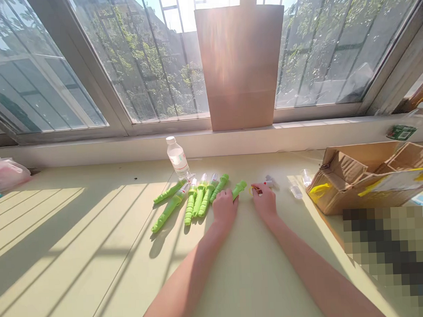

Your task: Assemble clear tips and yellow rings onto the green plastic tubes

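Observation:
My left hand (225,209) is closed around a green spiral-ridged plastic handle (240,187), whose far end sticks out past my fingers. My right hand (265,204) pinches a small part with yellow, white and dark red colouring (258,191), mostly covered by the fingers. The two hands are apart, the right one close to the handle's end. Left of my left hand lie several similar green handles (188,211), some with clear caps (203,177) at their far ends. Loose clear plastic pieces (296,191) lie to the right of my right hand.
A water bottle (178,159) stands behind the green handles. At the right is an open cardboard box (367,189) with yellow tape. Brown cardboard (240,68) leans against the window. A pink plastic bag (9,172) sits far left on the pale table (78,253).

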A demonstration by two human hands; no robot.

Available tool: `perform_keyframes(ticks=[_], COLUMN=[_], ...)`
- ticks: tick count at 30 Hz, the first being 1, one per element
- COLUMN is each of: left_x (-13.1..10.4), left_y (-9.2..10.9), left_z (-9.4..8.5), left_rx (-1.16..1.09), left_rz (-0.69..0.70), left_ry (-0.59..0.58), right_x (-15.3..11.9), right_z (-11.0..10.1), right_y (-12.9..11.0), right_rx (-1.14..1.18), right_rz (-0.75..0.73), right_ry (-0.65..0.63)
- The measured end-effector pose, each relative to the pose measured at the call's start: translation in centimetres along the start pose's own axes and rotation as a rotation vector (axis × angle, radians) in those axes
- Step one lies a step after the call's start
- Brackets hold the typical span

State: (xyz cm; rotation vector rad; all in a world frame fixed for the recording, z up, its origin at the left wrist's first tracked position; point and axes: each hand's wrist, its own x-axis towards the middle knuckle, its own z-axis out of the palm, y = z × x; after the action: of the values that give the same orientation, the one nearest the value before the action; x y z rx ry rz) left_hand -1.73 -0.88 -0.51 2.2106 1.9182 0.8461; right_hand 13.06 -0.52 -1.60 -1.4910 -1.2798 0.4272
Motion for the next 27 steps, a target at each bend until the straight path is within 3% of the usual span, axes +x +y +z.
perform_keyframes(ticks=[7,20,27], left_x=[0.0,0.0,0.0], left_y=[0.4,0.5,0.5], left_z=[-0.9,-1.1,-0.8], left_rx=[0.159,0.237,0.274], left_rz=[0.143,0.161,0.170], left_ry=[-0.022,-0.064,-0.020], right_x=[0.6,0.6,0.1], right_z=[-0.3,-0.5,-0.4], right_y=[0.7,0.3,-0.8], right_rx=[0.220,0.333,0.330], right_rz=[0.187,0.208,0.205], right_ry=[0.041,-0.034,-0.116])
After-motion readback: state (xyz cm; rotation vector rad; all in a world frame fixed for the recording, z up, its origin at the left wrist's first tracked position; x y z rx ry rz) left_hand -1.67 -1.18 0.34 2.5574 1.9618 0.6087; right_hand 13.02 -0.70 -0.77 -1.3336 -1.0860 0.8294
